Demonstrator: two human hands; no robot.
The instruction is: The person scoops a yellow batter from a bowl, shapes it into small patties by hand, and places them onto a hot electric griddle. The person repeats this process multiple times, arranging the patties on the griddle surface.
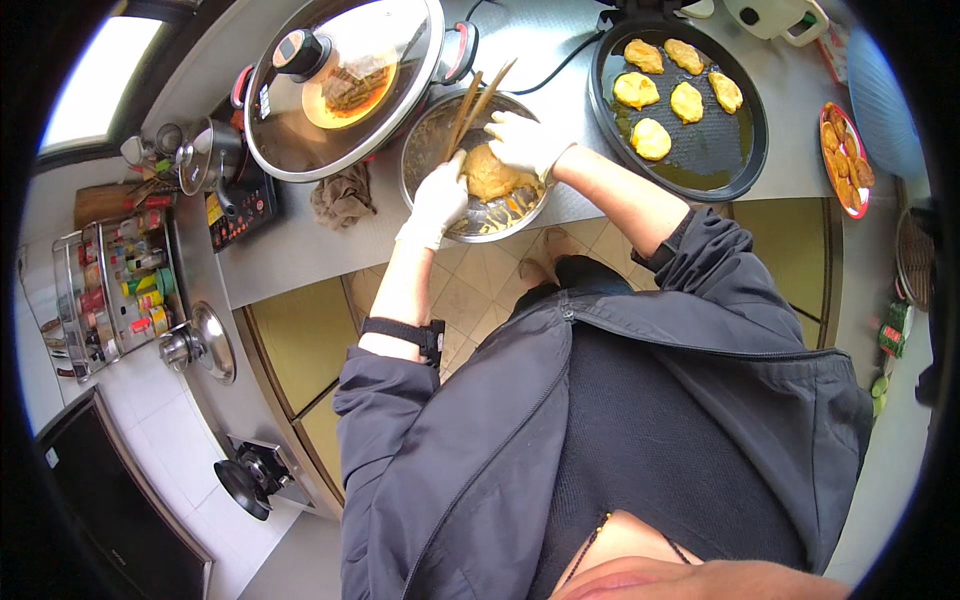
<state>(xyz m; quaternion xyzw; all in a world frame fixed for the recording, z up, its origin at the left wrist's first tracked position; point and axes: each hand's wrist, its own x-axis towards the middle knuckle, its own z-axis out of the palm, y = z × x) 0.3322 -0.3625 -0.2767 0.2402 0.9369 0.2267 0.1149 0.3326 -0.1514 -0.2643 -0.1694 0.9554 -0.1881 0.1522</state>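
Observation:
Both my hands wear white gloves and reach into a metal mixing bowl [517, 222] at the counter's near edge. My left hand [437, 201] lies over the bowl's left side, its fingertips against a lump of yellowish dough [489, 174]. A pair of wooden chopsticks [486, 96] slants over the far rim, with the lower ends meeting my left fingertips. Whether those fingers grip them is unclear. My right hand [529, 142] bends over the dough's right side, its fingers partly curled; their grip is hidden. Wet batter smears the bowl's inner wall.
Right of the bowl, an oiled electric griddle [701, 154] holds several yellow patties [636, 90]. Browned patties fill a red-rimmed plate [866, 201] farther right. A large glass-lidded pan [277, 150] stands left, near a crumpled cloth [343, 196] and an induction cooker [241, 217]. A black cord [559, 75] crosses behind.

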